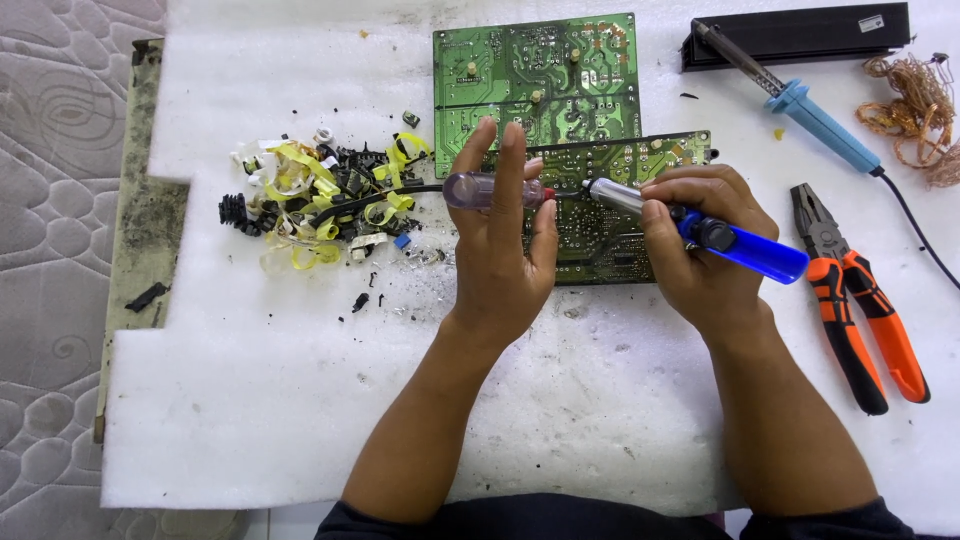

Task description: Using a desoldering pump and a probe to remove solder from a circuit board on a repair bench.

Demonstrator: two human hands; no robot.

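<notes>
Hands (500,250) with tools over circuit board (600,235)

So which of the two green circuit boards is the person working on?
The nearer circuit board, under both hands: the right hand points a blue-handled tool at it. The far circuit board lies untouched above it.

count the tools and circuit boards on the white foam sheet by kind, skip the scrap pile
Green circuit boards: 2, the upper green circuit board and the lower green circuit board under the hands
Blue-handled soldering irons: 2, one lying idle, one in the right hand
Clear-handled screwdriver in the left hand: 1
Orange-and-black pliers: 1
Total: 6
</notes>
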